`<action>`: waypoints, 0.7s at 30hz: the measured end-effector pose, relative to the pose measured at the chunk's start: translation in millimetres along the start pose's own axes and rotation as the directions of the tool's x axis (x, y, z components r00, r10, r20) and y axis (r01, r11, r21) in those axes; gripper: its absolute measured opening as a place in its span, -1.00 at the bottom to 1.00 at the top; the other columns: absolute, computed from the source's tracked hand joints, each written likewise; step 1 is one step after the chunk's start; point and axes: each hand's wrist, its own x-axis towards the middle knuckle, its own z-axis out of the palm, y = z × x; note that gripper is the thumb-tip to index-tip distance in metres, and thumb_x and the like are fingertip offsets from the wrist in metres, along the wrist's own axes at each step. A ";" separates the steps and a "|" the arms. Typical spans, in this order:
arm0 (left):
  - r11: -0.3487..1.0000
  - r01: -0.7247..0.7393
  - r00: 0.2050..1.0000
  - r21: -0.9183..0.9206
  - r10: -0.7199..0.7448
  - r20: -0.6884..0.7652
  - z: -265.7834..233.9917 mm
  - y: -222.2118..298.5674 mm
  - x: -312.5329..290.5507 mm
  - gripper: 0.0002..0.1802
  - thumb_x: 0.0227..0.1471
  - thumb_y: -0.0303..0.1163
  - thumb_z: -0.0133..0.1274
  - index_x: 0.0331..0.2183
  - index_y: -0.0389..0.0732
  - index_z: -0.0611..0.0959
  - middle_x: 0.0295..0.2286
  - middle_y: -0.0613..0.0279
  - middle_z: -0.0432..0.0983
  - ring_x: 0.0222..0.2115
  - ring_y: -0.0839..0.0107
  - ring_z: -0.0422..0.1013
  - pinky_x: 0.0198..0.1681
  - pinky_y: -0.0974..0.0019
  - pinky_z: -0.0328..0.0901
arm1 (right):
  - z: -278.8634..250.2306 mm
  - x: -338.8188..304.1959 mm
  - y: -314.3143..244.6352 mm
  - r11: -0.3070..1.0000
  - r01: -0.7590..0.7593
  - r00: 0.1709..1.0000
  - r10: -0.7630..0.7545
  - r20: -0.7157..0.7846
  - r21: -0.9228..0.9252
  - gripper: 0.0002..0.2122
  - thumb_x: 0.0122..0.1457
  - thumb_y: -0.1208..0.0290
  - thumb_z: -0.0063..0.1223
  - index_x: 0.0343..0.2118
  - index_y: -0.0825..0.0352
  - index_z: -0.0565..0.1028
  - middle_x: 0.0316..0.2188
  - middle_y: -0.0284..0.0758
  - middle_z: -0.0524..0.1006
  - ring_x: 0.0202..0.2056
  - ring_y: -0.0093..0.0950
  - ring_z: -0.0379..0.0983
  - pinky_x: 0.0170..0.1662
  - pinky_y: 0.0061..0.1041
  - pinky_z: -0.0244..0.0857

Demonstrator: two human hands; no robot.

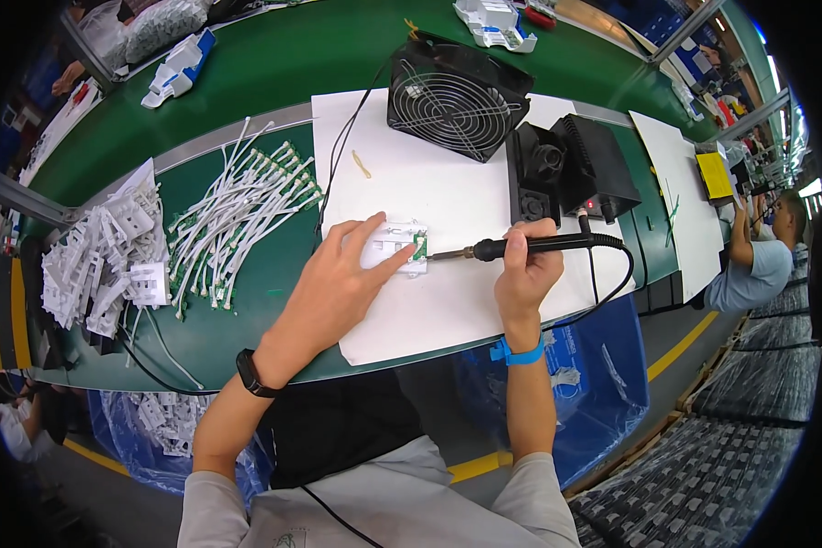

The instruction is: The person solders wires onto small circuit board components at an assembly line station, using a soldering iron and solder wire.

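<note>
My right hand [528,265] is closed round the black handle of a soldering iron [543,244], whose tip points left. That tip reaches the right edge of a small green circuit board [419,246], though I cannot tell whether it touches. The board sits in a white plastic housing [391,242] lying on a white sheet [393,320]. With a fingertip at the housing's upper edge and another digit pressed on the board, my left hand [338,283] holds the piece against the sheet. The palm hides part of the sheet to its left.
A black fan [457,96] with a wire guard stands behind the housing. Right of it are a black soldering station [598,169] and iron stand [534,173]. White cables with green boards [247,215] and piled white housings [110,247] lie left. A co-worker [758,265] sits far right.
</note>
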 end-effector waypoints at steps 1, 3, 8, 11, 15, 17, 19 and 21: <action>1.000 -0.001 1.000 0.000 0.001 0.001 1.8 0.7 -0.2 -0.41 -0.02 -0.55 0.20 0.09 0.02 0.66 0.12 -0.09 0.38 0.06 -0.01 0.33 0.07 0.13 0.38 | -0.3 -0.2 -0.2 1.000 -0.004 1.000 0.003 -0.021 -0.014 -0.87 0.29 0.46 0.09 -0.40 0.34 0.43 -0.60 -0.48 0.38 -0.56 -0.74 0.18 -0.51 -0.68 0.04; 0.990 -0.008 1.000 0.144 0.012 -0.021 4.8 3.8 0.4 -0.34 -0.02 -0.50 0.23 0.16 0.05 0.60 0.13 -0.16 0.38 0.02 0.01 0.37 0.03 0.15 0.39 | -2.7 -1.6 -2.3 0.999 -0.048 0.995 0.048 -0.089 0.006 -0.86 0.29 0.44 0.08 -0.40 0.34 0.43 -0.59 -0.48 0.39 -0.55 -0.74 0.20 -0.50 -0.68 0.06; 0.992 0.040 0.996 0.117 -0.031 -0.082 12.3 8.4 1.9 -0.39 -0.02 -0.37 0.29 0.12 -0.05 0.60 0.09 -0.18 0.42 -0.05 0.05 0.39 -0.07 0.16 0.40 | 0.4 2.3 1.3 0.998 -0.002 0.950 -0.020 -0.312 -0.069 -0.85 0.38 0.40 -0.03 -0.35 0.32 0.41 -0.50 -0.48 0.39 -0.53 -0.77 0.20 -0.53 -0.75 0.00; 0.981 0.123 0.989 0.149 -0.110 -0.094 12.7 19.1 10.8 -0.44 -0.04 -0.29 0.32 0.05 -0.14 0.63 0.04 -0.13 0.46 -0.10 0.09 0.39 -0.13 0.15 0.39 | -0.8 4.4 -2.6 0.996 -0.006 0.941 -0.027 -0.338 -0.094 -0.85 0.37 0.43 -0.01 -0.33 0.37 0.49 -0.45 -0.48 0.43 -0.50 -0.77 0.22 -0.46 -0.78 0.02; 0.960 0.265 0.964 0.090 -0.265 -0.013 5.5 28.4 24.6 -0.48 -0.02 -0.23 0.33 -0.02 -0.20 0.65 -0.06 -0.06 0.48 -0.07 0.06 0.39 -0.12 0.11 0.39 | -6.8 2.3 -2.0 0.999 -0.042 0.948 0.034 -0.315 -0.017 -0.88 0.33 0.48 0.06 -0.27 0.44 0.54 -0.44 -0.40 0.49 -0.44 -0.66 0.29 -0.35 -0.68 0.11; 0.957 0.290 0.956 -0.002 -0.289 0.038 -0.2 26.6 23.3 -0.56 0.05 -0.25 0.28 -0.03 -0.19 0.67 -0.12 -0.04 0.45 -0.08 0.03 0.39 -0.08 0.11 0.39 | -5.6 5.0 -0.3 0.998 -0.034 0.949 0.018 -0.316 -0.045 -0.87 0.34 0.47 0.06 -0.26 0.44 0.55 -0.45 -0.41 0.48 -0.48 -0.69 0.26 -0.41 -0.69 0.05; 0.970 0.245 0.969 0.000 -0.245 0.035 -2.6 16.9 16.7 -0.58 0.07 -0.27 0.26 -0.02 -0.18 0.67 -0.11 -0.03 0.45 -0.09 0.04 0.39 -0.08 0.10 0.40 | 1.3 8.8 -7.6 0.999 -0.045 0.946 0.044 -0.322 0.005 -0.84 0.37 0.42 0.01 -0.26 0.39 0.56 -0.57 -0.49 0.37 -0.58 -0.73 0.18 -0.51 -0.70 -0.04; 0.981 0.195 0.980 0.000 -0.195 0.032 -4.2 13.3 15.0 -0.60 0.10 -0.29 0.23 -0.02 -0.17 0.67 -0.10 -0.03 0.45 -0.09 0.06 0.40 -0.08 0.10 0.40 | 2.9 10.4 -6.5 1.000 -0.030 0.945 0.027 -0.326 -0.003 -0.84 0.38 0.42 0.01 -0.25 0.39 0.56 -0.57 -0.49 0.36 -0.58 -0.73 0.18 -0.51 -0.70 -0.04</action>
